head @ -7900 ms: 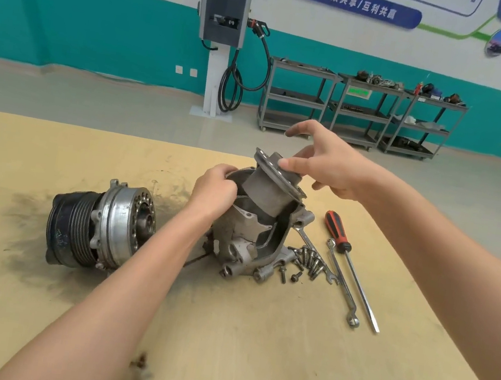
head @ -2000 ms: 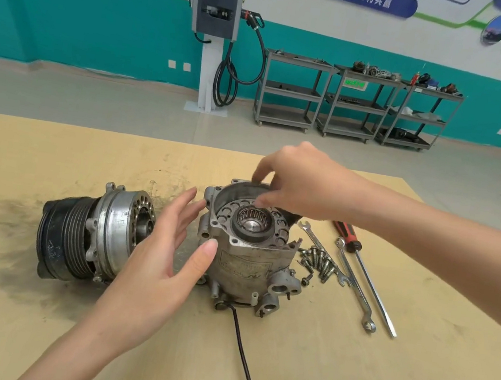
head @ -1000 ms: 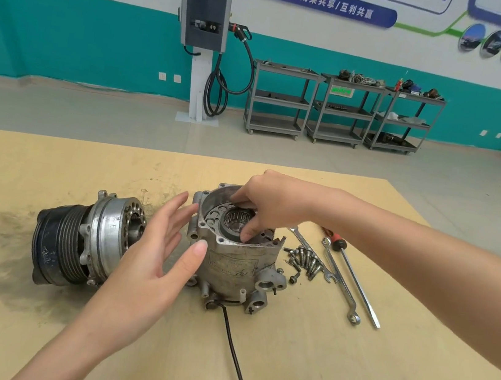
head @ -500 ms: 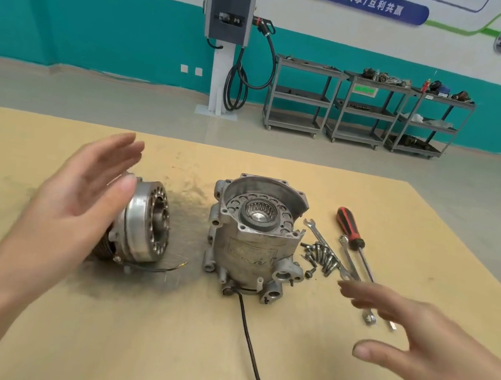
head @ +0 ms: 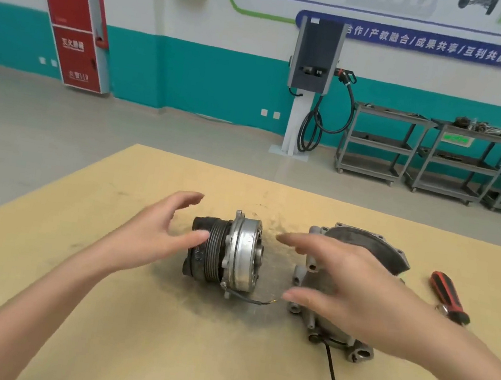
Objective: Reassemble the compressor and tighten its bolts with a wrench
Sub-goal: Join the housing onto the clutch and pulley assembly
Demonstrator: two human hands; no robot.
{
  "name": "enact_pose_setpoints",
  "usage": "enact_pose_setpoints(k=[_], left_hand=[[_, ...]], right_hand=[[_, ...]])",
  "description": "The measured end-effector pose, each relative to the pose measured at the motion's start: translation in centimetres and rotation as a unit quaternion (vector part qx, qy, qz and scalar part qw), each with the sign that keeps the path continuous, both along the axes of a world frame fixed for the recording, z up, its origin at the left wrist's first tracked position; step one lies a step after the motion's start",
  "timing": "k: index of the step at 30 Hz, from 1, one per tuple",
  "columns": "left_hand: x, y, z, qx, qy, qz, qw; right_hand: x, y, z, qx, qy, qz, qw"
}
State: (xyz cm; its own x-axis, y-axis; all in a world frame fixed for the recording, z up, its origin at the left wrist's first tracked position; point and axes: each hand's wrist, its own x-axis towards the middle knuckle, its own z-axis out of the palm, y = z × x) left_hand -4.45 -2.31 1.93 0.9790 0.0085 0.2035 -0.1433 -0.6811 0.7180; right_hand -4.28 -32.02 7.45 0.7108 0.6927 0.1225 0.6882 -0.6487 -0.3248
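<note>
- Head view: I am reaching both spread hands, left hand (head: 153,234) and right hand (head: 354,288), around the pulley section (head: 227,251).
- It is lying apart from the housing (head: 366,248); joining and bolting are remaining.

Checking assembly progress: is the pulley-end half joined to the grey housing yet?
Apart: black-pulleyed silver pulley-end half lies beside the grey cast housing, bare tabletop between.

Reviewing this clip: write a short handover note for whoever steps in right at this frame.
Left hand: open, at the black pulley end of the pulley-clutch assembly, no grip visible yet.
Right hand: open, above the compressor housing, holding nothing.
Both parts sit apart on the table; the screwdriver lies far right. Wrench and bolts not visible.
Done: nothing joined.
Left: mate the assembly to the housing, fit bolts, tighten with a wrench.
</note>
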Motion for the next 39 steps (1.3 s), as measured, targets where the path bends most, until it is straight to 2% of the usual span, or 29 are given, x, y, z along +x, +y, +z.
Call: enact_pose_setpoints(k=[3,7,11,15,31,39], left_hand=[[0.8,0.4,-1.2,0.059,0.026,-0.035,0.997],[2.1,0.8,-3.0,0.096,0.063,-0.075,0.991],[3.2,1.8,-4.8,0.102,0.081,-0.079,0.988],[4.0,2.8,-6.3,0.092,0.083,-0.089,0.988],[5.7,3.1,-8.4,0.058,0.090,-0.131,0.986],[6.0,3.5,-9.2,-0.016,0.109,-0.182,0.977]], right_hand=[[2.5,4.4,-0.4,-0.041,0.009,0.014,0.999],[5.6,9.2,-1.2,-0.111,0.019,-0.025,0.993],[8.0,11.0,-2.0,-0.239,0.030,-0.086,0.967],[8.8,11.1,-1.9,-0.328,0.047,-0.080,0.940],[9.3,10.3,-1.5,-0.268,0.097,-0.054,0.957],[9.2,10.4,-1.6,-0.257,0.106,-0.072,0.958]])
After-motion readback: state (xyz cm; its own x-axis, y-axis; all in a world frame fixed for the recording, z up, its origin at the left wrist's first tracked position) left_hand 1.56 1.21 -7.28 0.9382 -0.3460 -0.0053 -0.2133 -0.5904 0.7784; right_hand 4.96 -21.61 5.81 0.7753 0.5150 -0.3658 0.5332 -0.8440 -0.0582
